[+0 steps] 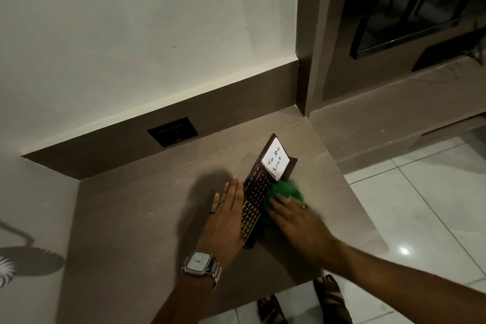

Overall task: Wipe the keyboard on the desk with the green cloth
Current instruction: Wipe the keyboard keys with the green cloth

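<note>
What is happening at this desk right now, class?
A person is wiping a small dark keyboard on a wooden desk. The right hand presses a bunched green cloth against the keyboard's right side, while the left hand lies flat against its left edge. A "To Do List" note stands at its far end.

On the desk [147, 208], the keyboard [253, 208] lies between the hands, cloth [285, 193] at its right.
</note>
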Motion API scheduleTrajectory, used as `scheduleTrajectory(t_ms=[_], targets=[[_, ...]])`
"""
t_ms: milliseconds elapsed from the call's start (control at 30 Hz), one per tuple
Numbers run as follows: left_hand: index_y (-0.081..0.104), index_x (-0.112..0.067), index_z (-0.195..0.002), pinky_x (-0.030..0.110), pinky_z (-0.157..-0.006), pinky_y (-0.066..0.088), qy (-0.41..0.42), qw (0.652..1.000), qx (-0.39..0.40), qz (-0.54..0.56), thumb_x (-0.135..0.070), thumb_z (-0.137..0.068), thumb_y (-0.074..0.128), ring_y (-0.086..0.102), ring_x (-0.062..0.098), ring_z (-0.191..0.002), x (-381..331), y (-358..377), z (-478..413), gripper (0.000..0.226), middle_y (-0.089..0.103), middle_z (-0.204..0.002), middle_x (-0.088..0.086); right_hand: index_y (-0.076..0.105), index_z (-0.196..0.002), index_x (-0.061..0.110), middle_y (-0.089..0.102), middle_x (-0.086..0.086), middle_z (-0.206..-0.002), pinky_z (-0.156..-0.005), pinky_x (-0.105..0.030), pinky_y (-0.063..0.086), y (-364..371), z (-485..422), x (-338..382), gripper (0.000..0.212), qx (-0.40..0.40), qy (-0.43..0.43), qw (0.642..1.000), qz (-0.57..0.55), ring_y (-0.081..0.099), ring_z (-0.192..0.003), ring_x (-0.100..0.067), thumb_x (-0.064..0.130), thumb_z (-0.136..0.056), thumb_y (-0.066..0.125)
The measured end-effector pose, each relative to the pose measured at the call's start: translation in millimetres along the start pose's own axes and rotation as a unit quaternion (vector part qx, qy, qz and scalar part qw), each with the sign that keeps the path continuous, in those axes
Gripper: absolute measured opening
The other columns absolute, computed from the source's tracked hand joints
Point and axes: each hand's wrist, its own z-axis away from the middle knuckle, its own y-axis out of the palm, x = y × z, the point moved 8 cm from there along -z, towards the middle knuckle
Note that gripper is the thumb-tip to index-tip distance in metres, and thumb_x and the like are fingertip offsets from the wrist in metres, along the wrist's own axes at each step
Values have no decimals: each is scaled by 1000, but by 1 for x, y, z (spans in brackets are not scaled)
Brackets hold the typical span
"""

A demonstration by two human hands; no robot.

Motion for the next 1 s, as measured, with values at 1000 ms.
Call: scheduleTrajectory(t_ms=[1000], targets=[[-26,-25,-145,37,-119,-12,7,999,-25,21,-12,-85,51,-19,13,-146,2,2,-1,98,-26,-157,-4,65,-102,15,67,-8,-103,-80,-43,53,7,-18,33,29,71,-43,996,-38,57,-98,-27,22,-76,76]])
